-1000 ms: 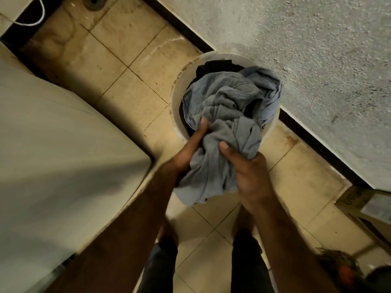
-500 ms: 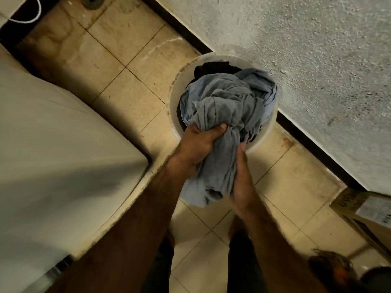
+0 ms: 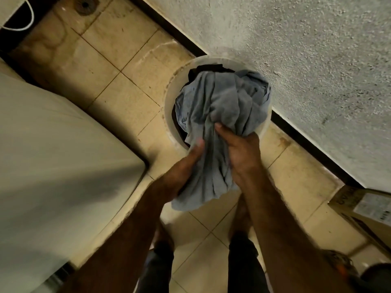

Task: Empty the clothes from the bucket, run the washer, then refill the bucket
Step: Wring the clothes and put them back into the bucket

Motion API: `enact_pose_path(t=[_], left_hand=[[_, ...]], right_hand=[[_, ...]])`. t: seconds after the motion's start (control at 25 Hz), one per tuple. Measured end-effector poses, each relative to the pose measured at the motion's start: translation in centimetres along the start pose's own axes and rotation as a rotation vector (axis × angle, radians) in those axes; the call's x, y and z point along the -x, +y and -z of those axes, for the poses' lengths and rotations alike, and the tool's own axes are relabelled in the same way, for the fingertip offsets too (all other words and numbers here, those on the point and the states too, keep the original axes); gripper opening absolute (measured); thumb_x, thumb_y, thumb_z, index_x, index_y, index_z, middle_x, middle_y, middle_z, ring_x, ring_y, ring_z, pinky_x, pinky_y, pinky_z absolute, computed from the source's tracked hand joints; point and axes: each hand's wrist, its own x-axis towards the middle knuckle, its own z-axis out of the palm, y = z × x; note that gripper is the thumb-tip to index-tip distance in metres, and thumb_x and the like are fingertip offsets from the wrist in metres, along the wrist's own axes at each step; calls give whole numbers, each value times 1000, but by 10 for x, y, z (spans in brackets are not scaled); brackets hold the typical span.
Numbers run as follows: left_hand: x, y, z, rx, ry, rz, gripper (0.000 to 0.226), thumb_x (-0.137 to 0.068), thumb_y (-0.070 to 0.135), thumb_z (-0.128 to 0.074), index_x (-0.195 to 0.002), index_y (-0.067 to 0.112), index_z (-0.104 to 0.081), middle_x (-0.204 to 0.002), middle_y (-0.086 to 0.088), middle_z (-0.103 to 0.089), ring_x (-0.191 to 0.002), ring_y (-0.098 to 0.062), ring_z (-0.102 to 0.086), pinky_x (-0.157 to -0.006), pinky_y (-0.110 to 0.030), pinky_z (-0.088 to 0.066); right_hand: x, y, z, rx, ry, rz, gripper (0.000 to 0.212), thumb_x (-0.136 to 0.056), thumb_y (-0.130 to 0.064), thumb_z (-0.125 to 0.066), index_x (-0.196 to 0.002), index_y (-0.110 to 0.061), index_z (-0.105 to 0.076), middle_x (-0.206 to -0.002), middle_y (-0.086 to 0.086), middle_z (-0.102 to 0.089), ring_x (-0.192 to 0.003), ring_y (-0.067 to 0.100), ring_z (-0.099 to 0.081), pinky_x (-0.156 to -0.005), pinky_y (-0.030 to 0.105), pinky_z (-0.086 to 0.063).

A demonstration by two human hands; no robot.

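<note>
- The bucket (image 3: 169, 111) stands on the floor (image 3: 118, 49), just beside the wall (image 3: 296, 49) at its 1 o'clock.
- The cloth (image 3: 215, 102) lies in the bucket, hanging past the 6 o'clock rim.
- Around the bucket: washer (image 3: 53, 144) at 8 o'clock, drain (image 3: 85, 4) at 10 o'clock, box (image 3: 364, 210) at 4 o'clock.

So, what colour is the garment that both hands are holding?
The garment is plain greyish blue, seen best in the head view.

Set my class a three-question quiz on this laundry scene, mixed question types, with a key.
1. True or false: the left hand and the right hand both grip the grey-blue cloth.
2. The white bucket stands: A on a chair; B on the tiled floor beside the wall; C in a sink.
3. Fill in: behind the cloth, a ____ garment lies in the bucket.
Key: 1 true; 2 B; 3 black.
</note>
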Motion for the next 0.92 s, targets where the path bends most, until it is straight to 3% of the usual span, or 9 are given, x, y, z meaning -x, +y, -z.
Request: enact_pose_path(t=[0.08,0.2,0.32,0.48,0.56,0.64,0.72,0.84,0.92], left_hand=[[-5,-13,4,-220,4,8,48,-71,58,-79,-107,29,-67,-110,6,-75,-106,-14,-70,-101,-38,-53],[-13,-11,2,-310,158,-94,20,-87,32,-75,-105,30,-67,-113,6,-73,-105,-12,-69,-101,-41,-54],[-17,-2,-11,-181,227,-241,9,-92,21,-71,-93,31,-70,-96,10,-76,-94,-8,-72,-91,-35,-57],[-21,21,-18,-36,300,-327,10,-92,19,-69,-90,29,-68,-84,17,-76,-83,-2,-73,-73,-20,-57],[-26,32,-16,-100,342,-317,5,-92,23,-69,-88,27,-69,-87,11,-75,-85,-8,-72,-74,-23,-58],[-40,36,-9,-236,379,-281,4,-94,21,-66,-90,23,-67,-95,4,-71,-86,-11,-67,-82,-29,-56],[-42,35,-7,-316,346,-181,11,-98,17,-60,-107,14,-65,-108,-4,-64,-93,-13,-61,-78,-22,-49],[-32,12,0,-46,190,-17,28,-105,23,-45,-124,10,-60,-124,-8,-64,-105,-12,-68,-59,-11,-53],[-14,-2,-5,141,121,34,31,-104,40,-42,-112,21,-64,-121,-3,-68,-88,-5,-73,-73,-23,-59]], right_hand=[[-20,-4,-8,-27,58,-3,69,-80,-28,-85,-141,-13,-56,-137,5,-65,-125,23,-63,-102,40,-56],[-35,-7,-15,36,99,48,84,-67,-47,-86,-141,-17,-57,-138,3,-64,-129,23,-60,-109,46,-50],[-29,7,-3,165,-3,63,86,-78,-56,-80,-150,-24,-47,-149,-3,-55,-137,17,-52,-115,40,-44],[13,37,28,116,-359,-363,103,-63,-89,-67,-147,-33,-50,-142,-4,-62,-131,17,-59,-113,46,-45],[31,39,38,205,-403,-357,93,-65,-79,-76,-136,-21,-59,-128,2,-71,-118,19,-68,-100,39,-56],[47,29,38,189,-425,-285,46,-80,-38,-83,-116,-14,-67,-108,0,-79,-101,12,-75,-80,23,-60],[54,16,36,102,-447,-267,32,-83,-17,-79,-112,-17,-67,-103,-6,-80,-98,8,-75,-79,19,-59],[46,5,28,2,-321,-297,66,-71,-47,-88,-126,-18,-66,-117,2,-76,-110,19,-73,-94,37,-59],[26,6,21,-68,-124,-344,72,-67,-55,-88,-125,-16,-68,-114,5,-77,-105,23,-74,-93,43,-60]])
